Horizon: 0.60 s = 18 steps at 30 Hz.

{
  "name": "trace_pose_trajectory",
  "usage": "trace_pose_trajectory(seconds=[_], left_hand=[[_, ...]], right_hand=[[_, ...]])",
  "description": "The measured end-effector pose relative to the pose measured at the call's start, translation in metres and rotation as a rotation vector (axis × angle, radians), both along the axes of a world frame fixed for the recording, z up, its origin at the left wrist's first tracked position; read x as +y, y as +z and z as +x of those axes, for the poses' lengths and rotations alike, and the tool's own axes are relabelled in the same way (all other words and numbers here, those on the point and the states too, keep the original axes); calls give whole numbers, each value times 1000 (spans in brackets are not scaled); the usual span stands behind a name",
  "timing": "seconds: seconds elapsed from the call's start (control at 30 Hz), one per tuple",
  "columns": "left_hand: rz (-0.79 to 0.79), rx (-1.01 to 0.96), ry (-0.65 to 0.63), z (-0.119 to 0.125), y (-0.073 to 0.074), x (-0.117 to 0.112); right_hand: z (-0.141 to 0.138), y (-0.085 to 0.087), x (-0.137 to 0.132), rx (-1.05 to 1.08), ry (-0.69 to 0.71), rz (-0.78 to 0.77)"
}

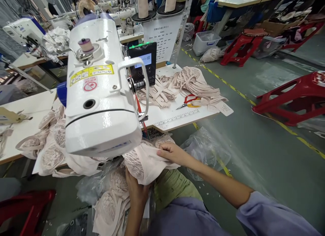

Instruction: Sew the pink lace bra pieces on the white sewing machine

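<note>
A pale beige bra (145, 161) with lace cups is stretched between my hands, just below the head of a white sewing machine (101, 84). My right hand (169, 153) pinches the edge of its fabric, thumb on top. Under the lace cup is my left hand (137, 187), its fingers mostly hidden behind the cloth. Below and left of it hang more beige bras (108, 205) in a pile. Another heap of lace bras (54, 156) lies on the left of the machine. The needle area is hidden behind the machine head.
On the tabletop right of the machine lie beige straps (193, 82), red-and-yellow scissors (189, 102) and a printed ruler (175, 119). A control panel (142, 65) stands behind. Clear plastic bags (205, 151) and red stools (294, 99) are on the floor.
</note>
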State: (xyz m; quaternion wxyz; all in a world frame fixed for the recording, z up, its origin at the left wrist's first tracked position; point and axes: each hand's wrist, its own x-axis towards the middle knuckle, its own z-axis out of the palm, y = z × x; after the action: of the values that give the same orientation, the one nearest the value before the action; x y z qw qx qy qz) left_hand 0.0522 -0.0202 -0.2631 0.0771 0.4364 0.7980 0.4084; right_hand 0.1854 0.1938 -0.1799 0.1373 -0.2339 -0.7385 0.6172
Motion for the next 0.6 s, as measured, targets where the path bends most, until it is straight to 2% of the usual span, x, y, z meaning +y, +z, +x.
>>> trace_pose_trajectory(seconds=[0.1,0.17,0.23,0.33,0.4,0.47,0.53,0.6], left_hand=[[-17,69,3,-12,-20,-7],[-49,67,-51,-26,-24,-17],[-81,75,-80,-44,-17,-29],[-50,213,-30,-64,12,-38],[46,385,13,-68,31,-33],[107,507,17,-61,39,-18],[3,502,-82,-46,31,2],[-157,432,-242,-26,14,21]], right_hand=[[3,5,-3,3,0,-21],[4,9,-4,2,0,-14],[8,13,-3,-11,2,26],[26,13,8,-71,-5,87],[47,7,23,-163,-63,137],[75,-4,43,-327,-150,253],[101,-18,61,-555,-194,412],[117,-31,71,-731,-204,523]])
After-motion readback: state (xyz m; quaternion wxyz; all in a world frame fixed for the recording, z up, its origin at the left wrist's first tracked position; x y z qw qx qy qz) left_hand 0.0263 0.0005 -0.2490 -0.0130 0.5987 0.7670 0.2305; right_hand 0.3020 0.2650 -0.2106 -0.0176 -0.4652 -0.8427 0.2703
